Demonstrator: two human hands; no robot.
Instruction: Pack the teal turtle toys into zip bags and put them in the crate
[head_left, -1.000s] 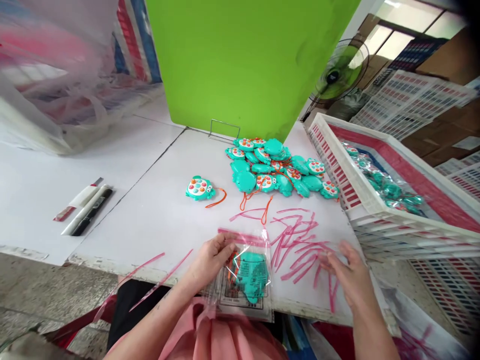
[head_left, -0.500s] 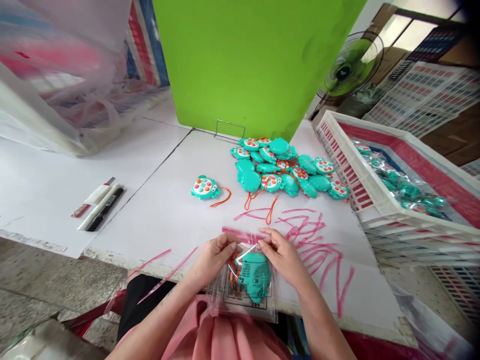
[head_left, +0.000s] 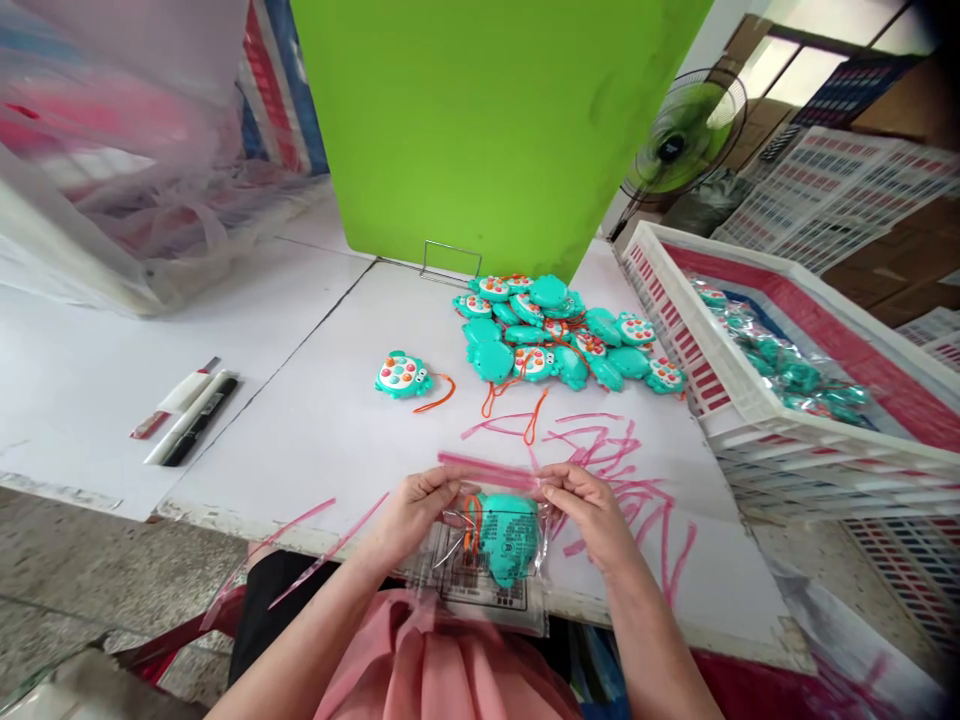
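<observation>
A clear plastic bag [head_left: 487,600] with printed text lies at the table's front edge, over my lap. Inside it sits a teal toy [head_left: 508,540], its back facing up, with an orange cord [head_left: 472,525] at its left. My left hand [head_left: 424,510] pinches the bag's upper left corner. The upper right corner is between the thumb and fingers of my right hand [head_left: 585,505]. Beyond my hands, a single teal turtle-like toy [head_left: 403,375] with colored dots and an orange loop rests on the white table. A pile of similar toys [head_left: 491,360] lies to its right.
A white crate [head_left: 750,395] at the right holds bagged toys. Markers [head_left: 201,420] lie on the left of the table [head_left: 322,420]. A green board [head_left: 480,130] stands behind the pile, with a fan [head_left: 671,148] beyond. A plastic-lined bin [head_left: 90,250] stands back left.
Both hands have moved apart, drawing the bag's top edge wider and flatter. The toy inside shows more clearly. The whole view has shifted slightly.
</observation>
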